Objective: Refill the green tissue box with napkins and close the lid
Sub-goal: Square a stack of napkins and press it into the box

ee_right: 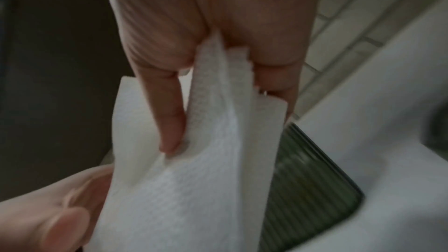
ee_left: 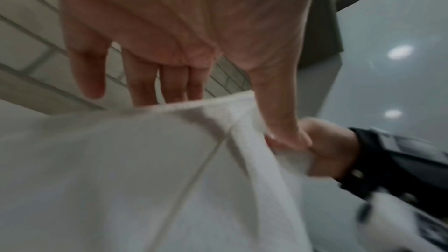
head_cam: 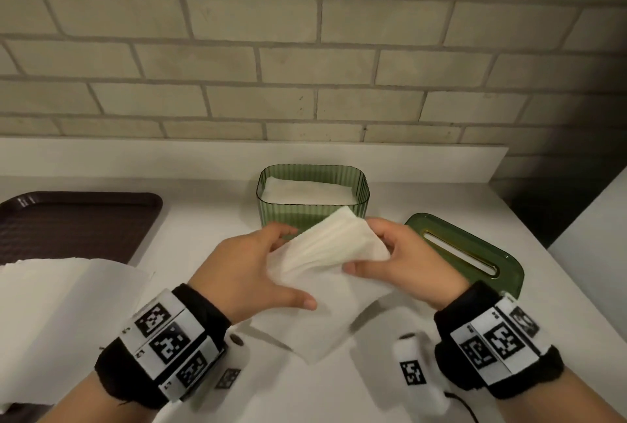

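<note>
The green ribbed tissue box stands open at the back of the white counter, with a stack of white napkins inside. Its green lid with a slot lies flat to the right of it. Just in front of the box, both hands hold one white napkin above the counter. My left hand has its left edge between thumb and fingers. My right hand pinches its right end, bunched between the fingers. The napkin's lower part droops down to the counter.
A dark brown tray sits at the left of the counter. A pile of loose white napkins lies at the front left. A tiled wall runs behind the box. The counter ends at the right, past the lid.
</note>
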`<action>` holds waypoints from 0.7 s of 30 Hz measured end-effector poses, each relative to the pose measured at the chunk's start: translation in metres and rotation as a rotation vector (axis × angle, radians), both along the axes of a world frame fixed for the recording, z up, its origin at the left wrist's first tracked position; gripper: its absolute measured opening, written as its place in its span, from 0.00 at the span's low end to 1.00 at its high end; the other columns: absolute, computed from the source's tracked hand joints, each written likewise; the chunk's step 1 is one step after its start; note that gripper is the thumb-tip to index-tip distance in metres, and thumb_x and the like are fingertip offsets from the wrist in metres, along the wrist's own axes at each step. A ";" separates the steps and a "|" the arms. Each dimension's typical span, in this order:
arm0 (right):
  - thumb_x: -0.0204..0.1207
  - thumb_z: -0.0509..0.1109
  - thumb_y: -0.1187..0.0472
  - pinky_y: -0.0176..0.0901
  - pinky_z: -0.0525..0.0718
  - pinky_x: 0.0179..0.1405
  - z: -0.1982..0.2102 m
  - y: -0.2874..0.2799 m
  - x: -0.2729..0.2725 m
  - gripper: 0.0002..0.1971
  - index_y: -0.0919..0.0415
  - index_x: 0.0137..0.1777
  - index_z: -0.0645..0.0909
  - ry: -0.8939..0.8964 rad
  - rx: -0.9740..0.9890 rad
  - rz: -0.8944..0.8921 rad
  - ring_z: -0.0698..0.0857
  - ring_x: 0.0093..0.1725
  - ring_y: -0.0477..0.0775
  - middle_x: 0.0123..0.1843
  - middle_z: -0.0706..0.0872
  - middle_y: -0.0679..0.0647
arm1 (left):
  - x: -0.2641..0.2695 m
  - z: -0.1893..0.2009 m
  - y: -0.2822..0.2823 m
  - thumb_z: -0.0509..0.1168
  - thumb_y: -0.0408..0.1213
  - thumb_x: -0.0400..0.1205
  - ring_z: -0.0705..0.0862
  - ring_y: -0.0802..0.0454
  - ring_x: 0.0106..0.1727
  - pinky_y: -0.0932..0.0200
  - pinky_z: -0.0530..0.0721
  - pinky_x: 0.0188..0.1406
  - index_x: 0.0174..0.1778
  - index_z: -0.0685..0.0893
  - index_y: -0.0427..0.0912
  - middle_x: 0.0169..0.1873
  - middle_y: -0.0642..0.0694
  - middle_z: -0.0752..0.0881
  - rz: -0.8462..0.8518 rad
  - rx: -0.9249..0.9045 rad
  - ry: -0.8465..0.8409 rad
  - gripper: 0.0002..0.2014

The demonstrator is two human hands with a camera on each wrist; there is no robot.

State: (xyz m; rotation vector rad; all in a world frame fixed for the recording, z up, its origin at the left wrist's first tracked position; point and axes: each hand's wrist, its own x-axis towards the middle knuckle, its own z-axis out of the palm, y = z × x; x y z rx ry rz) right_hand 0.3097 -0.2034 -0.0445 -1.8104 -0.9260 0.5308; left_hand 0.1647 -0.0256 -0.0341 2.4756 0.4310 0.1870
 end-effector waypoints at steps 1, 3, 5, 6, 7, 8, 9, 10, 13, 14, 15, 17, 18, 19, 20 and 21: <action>0.64 0.81 0.66 0.47 0.86 0.54 0.013 0.002 -0.003 0.19 0.55 0.55 0.85 -0.058 -0.004 0.032 0.88 0.51 0.49 0.50 0.90 0.50 | 0.002 0.003 -0.005 0.79 0.63 0.54 0.81 0.65 0.55 0.66 0.79 0.56 0.65 0.72 0.63 0.51 0.66 0.82 -0.017 -0.004 0.008 0.42; 0.63 0.83 0.64 0.40 0.84 0.51 0.035 0.006 -0.010 0.19 0.51 0.53 0.84 -0.161 -0.012 0.061 0.88 0.48 0.45 0.48 0.90 0.47 | 0.007 0.000 -0.011 0.80 0.56 0.60 0.83 0.66 0.52 0.66 0.81 0.52 0.63 0.75 0.60 0.50 0.63 0.86 -0.012 -0.131 -0.067 0.35; 0.60 0.84 0.59 0.39 0.84 0.53 0.049 0.009 -0.011 0.25 0.44 0.56 0.81 -0.241 0.001 0.023 0.87 0.50 0.43 0.49 0.89 0.45 | 0.010 -0.007 -0.015 0.80 0.51 0.63 0.86 0.63 0.52 0.61 0.84 0.53 0.59 0.80 0.54 0.50 0.57 0.89 0.024 -0.379 -0.156 0.29; 0.58 0.85 0.56 0.39 0.84 0.54 0.051 0.009 -0.009 0.30 0.41 0.59 0.78 -0.233 0.036 -0.021 0.86 0.52 0.44 0.51 0.88 0.45 | 0.011 -0.011 -0.015 0.80 0.50 0.62 0.88 0.59 0.53 0.57 0.86 0.54 0.59 0.81 0.52 0.51 0.54 0.89 0.047 -0.502 -0.203 0.30; 0.55 0.86 0.53 0.39 0.83 0.56 0.051 0.009 -0.006 0.36 0.40 0.64 0.75 -0.163 0.087 -0.070 0.85 0.55 0.44 0.54 0.88 0.45 | 0.012 -0.015 -0.015 0.81 0.49 0.62 0.88 0.56 0.54 0.55 0.87 0.55 0.60 0.81 0.51 0.52 0.52 0.90 0.072 -0.612 -0.247 0.30; 0.51 0.86 0.51 0.40 0.82 0.59 0.046 0.007 -0.003 0.44 0.40 0.69 0.71 -0.041 0.136 -0.115 0.84 0.58 0.46 0.57 0.86 0.46 | 0.011 -0.018 -0.015 0.80 0.45 0.63 0.89 0.54 0.55 0.56 0.87 0.55 0.61 0.81 0.49 0.53 0.51 0.90 0.087 -0.710 -0.286 0.30; 0.48 0.86 0.51 0.43 0.82 0.62 0.039 0.006 -0.002 0.49 0.42 0.72 0.68 0.106 0.166 -0.134 0.84 0.60 0.47 0.59 0.85 0.48 | 0.011 -0.021 -0.016 0.78 0.42 0.64 0.88 0.53 0.56 0.58 0.87 0.54 0.61 0.81 0.49 0.53 0.52 0.90 0.093 -0.791 -0.315 0.28; 0.47 0.86 0.53 0.47 0.82 0.63 0.030 0.005 -0.003 0.52 0.46 0.74 0.66 0.231 0.165 -0.122 0.84 0.62 0.50 0.61 0.84 0.50 | 0.011 -0.025 -0.016 0.78 0.40 0.65 0.88 0.54 0.56 0.60 0.87 0.53 0.61 0.80 0.48 0.53 0.52 0.90 0.102 -0.852 -0.330 0.28; 0.53 0.84 0.66 0.47 0.86 0.60 -0.001 0.007 -0.016 0.43 0.57 0.70 0.71 0.396 0.141 -0.037 0.86 0.61 0.53 0.62 0.85 0.55 | 0.012 -0.036 -0.019 0.79 0.40 0.64 0.87 0.50 0.60 0.56 0.85 0.57 0.65 0.79 0.45 0.57 0.49 0.89 0.090 -0.972 -0.324 0.32; 0.55 0.78 0.70 0.44 0.87 0.56 -0.008 0.010 -0.021 0.38 0.58 0.68 0.73 0.417 0.163 -0.048 0.87 0.59 0.54 0.61 0.86 0.57 | 0.012 -0.040 -0.020 0.76 0.42 0.64 0.86 0.47 0.62 0.52 0.84 0.60 0.67 0.77 0.43 0.59 0.46 0.88 0.076 -1.022 -0.317 0.33; 0.56 0.73 0.72 0.44 0.87 0.52 -0.015 0.012 -0.024 0.35 0.59 0.67 0.74 0.438 0.193 -0.066 0.87 0.57 0.54 0.60 0.87 0.59 | 0.013 -0.043 -0.022 0.75 0.43 0.64 0.86 0.45 0.63 0.50 0.83 0.61 0.68 0.76 0.41 0.61 0.43 0.87 0.070 -1.076 -0.316 0.35; 0.55 0.68 0.74 0.44 0.87 0.45 -0.025 0.018 -0.029 0.33 0.61 0.65 0.75 0.491 0.248 -0.098 0.88 0.53 0.55 0.59 0.87 0.63 | 0.013 -0.048 -0.025 0.76 0.45 0.64 0.86 0.43 0.62 0.46 0.82 0.63 0.68 0.77 0.38 0.61 0.40 0.87 0.090 -1.134 -0.330 0.36; 0.55 0.67 0.74 0.44 0.86 0.43 -0.030 0.019 -0.030 0.33 0.61 0.65 0.75 0.512 0.267 -0.114 0.88 0.52 0.56 0.59 0.87 0.64 | 0.014 -0.050 -0.028 0.77 0.47 0.63 0.86 0.43 0.61 0.43 0.81 0.65 0.68 0.77 0.39 0.60 0.40 0.87 0.115 -1.131 -0.341 0.37; 0.55 0.68 0.74 0.43 0.85 0.42 -0.035 0.020 -0.032 0.33 0.62 0.65 0.74 0.526 0.281 -0.129 0.88 0.53 0.56 0.60 0.86 0.65 | 0.014 -0.053 -0.031 0.79 0.49 0.61 0.86 0.44 0.61 0.41 0.80 0.67 0.67 0.77 0.40 0.59 0.42 0.88 0.149 -1.111 -0.351 0.39; 0.55 0.68 0.73 0.43 0.85 0.42 -0.038 0.020 -0.033 0.33 0.62 0.65 0.74 0.533 0.290 -0.147 0.88 0.53 0.57 0.60 0.86 0.65 | 0.014 -0.055 -0.034 0.79 0.51 0.59 0.87 0.46 0.60 0.40 0.80 0.67 0.67 0.78 0.43 0.58 0.45 0.89 0.186 -1.079 -0.364 0.39; 0.55 0.68 0.73 0.44 0.85 0.43 -0.041 0.020 -0.035 0.32 0.61 0.64 0.74 0.540 0.307 -0.161 0.88 0.54 0.57 0.60 0.86 0.65 | 0.014 -0.055 -0.038 0.79 0.52 0.59 0.88 0.48 0.59 0.40 0.80 0.66 0.66 0.78 0.44 0.56 0.47 0.89 0.220 -1.045 -0.381 0.39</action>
